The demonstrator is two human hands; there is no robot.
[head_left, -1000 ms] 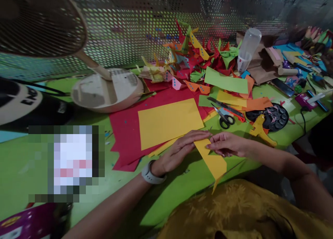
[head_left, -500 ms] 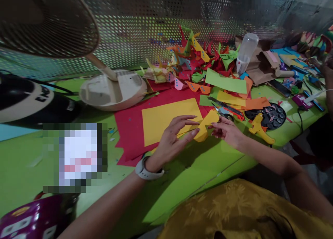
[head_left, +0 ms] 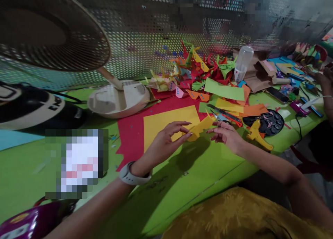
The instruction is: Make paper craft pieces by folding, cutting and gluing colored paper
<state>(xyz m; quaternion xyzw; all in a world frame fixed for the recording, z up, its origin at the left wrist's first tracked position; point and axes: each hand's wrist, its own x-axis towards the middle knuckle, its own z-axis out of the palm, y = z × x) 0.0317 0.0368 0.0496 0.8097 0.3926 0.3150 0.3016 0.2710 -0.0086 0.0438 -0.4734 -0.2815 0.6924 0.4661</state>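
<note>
My left hand, with a pale watch band at the wrist, pinches a yellow paper cut-out between thumb and fingers. The cut-out has a curved, notched edge and stands tilted above the table. Just right of it is my right hand, fingers loosely bent and apart, holding nothing I can see. Beneath and behind the left hand lies a yellow paper sheet on a larger red sheet. Scissors and an orange-and-black cutter rest beyond the hands.
A yellow glue gun lies by a black round palette-like object at right. Folded paper shapes are heaped at the back, near a clear bottle. A fan base stands left. Another person's hand shows far right.
My right fingers have come off the yellow cut-out, which my left hand now holds alone. The cut-out has turned and shifted slightly left. The camera view has tilted a little upward.
</note>
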